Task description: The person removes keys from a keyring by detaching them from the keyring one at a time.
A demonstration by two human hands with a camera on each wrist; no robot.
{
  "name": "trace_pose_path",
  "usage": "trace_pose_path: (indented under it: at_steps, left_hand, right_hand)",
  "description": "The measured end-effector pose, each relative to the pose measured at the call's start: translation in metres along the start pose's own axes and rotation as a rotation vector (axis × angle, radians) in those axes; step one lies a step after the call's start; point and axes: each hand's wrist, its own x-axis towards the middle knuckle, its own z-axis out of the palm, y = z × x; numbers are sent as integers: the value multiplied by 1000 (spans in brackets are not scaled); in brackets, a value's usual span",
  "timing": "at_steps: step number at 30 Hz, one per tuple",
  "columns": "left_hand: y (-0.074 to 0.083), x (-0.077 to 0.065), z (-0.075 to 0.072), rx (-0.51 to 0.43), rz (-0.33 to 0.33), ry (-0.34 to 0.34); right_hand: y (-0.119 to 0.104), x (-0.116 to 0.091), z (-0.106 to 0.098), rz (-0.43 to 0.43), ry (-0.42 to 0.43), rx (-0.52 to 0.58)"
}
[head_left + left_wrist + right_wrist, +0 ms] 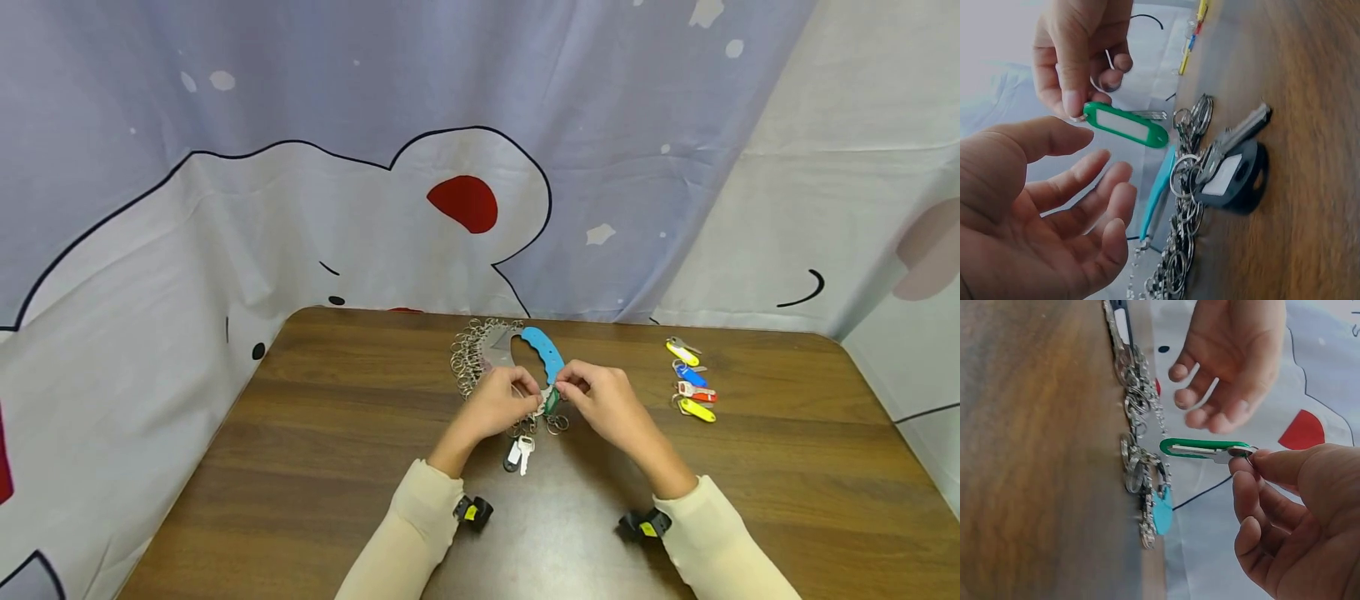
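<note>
In the head view my right hand point(606, 402) is just right of a metal key holder point(497, 345) with a blue handle point(544, 352). Thumb and finger of that hand pinch the ring end of a green key tag point(1179, 445), with a silver key point(1207, 452) lying along it. My left hand point(497, 403) is close on the other side, fingers loosely bent and parted, nothing held in them. In the left wrist view its thumb comes near the green tag's ring end. Many small metal rings point(467, 360) line the holder's edge. A black tag point(512, 458) and key point(526, 455) hang at its near end.
Toward the right of the wooden table point(315, 450) lies a column of keys with tags: a yellow tag point(682, 354), a blue tag point(693, 377), a red tag point(707, 397) and another yellow tag point(697, 410). A printed curtain point(360, 225) hangs behind the table's far edge.
</note>
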Motion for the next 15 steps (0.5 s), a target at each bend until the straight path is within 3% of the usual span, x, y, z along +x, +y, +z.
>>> trace_pose_path:
  at_steps: [5, 15]
  left_hand:
    - [2, -3, -5, 65, 1, 32]
    - [2, -8, -17, 249, 94, 54]
  right_hand:
    - [1, 2, -10, 14, 19, 0]
    - [17, 1, -39, 15, 76, -64]
